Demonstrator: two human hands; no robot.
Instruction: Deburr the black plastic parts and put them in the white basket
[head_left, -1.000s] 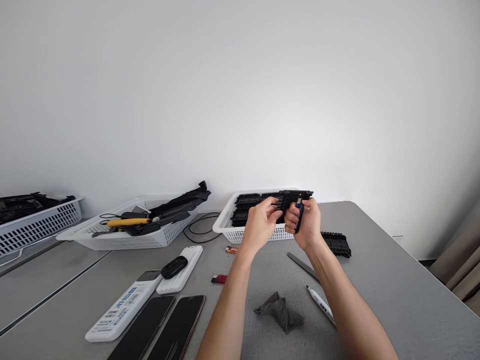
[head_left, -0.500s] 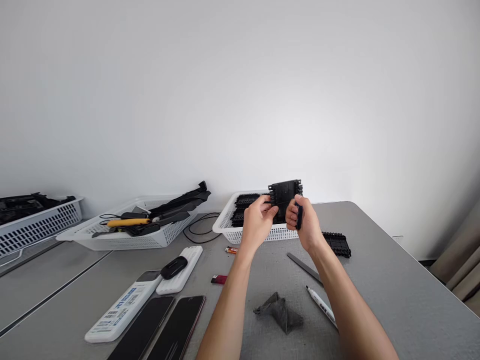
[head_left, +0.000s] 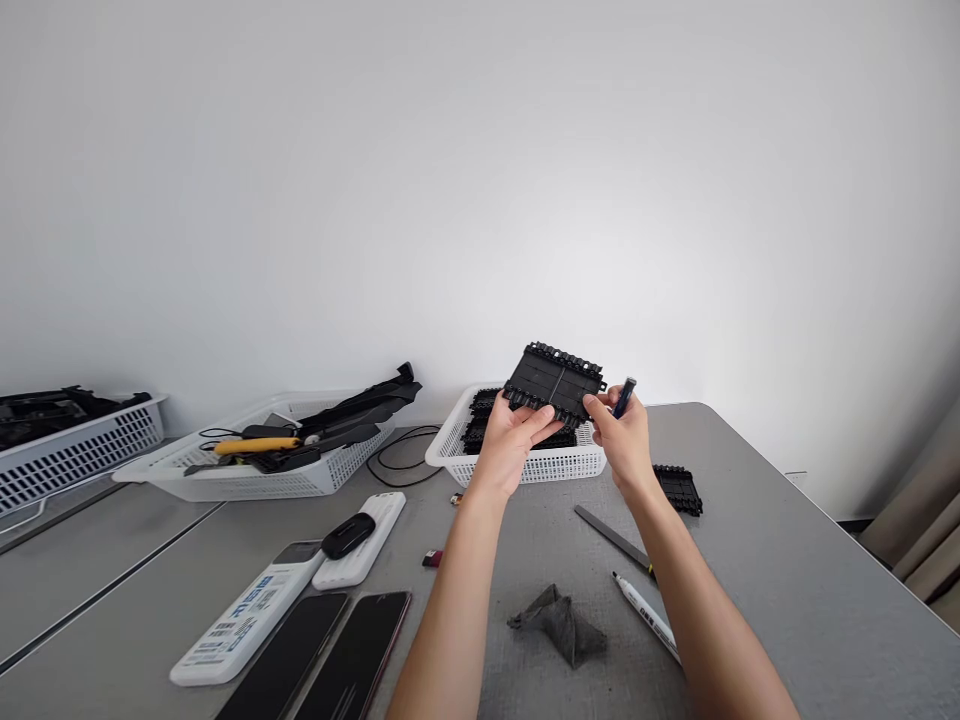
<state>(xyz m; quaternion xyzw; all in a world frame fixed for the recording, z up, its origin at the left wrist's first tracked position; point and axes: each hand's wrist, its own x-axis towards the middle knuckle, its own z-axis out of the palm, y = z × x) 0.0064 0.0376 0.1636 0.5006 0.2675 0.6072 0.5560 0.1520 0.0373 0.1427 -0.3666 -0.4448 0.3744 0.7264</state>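
Above the white basket, my left hand point(head_left: 514, 440) grips the lower left of a black plastic panel point(head_left: 553, 384). Rows of toothed clips run along two of its sides, and a pale line crosses its flat face. The panel is tilted, its face turned towards me. My right hand point(head_left: 621, 430) pinches the panel's right corner between thumb and fingers. Tucked in that same hand is a slim dark blue object point(head_left: 624, 397) that sticks up past the fingers; its kind is unclear. Similar black panels point(head_left: 480, 432) lie in the white basket point(head_left: 525, 467) behind my hands.
Another black panel point(head_left: 679, 489) lies right of my forearm. Near me are a grey blade-like strip point(head_left: 611, 532), a white marker point(head_left: 646, 617) and a crumpled grey cloth point(head_left: 559, 625). Phones point(head_left: 352, 655), power banks point(head_left: 247, 620) and a parts basket point(head_left: 255, 487) stand left.
The panel has been turned from near upright to a tilted, face-up pose. My right hand has rotated and now touches its corner, and the dark blue object points upward.
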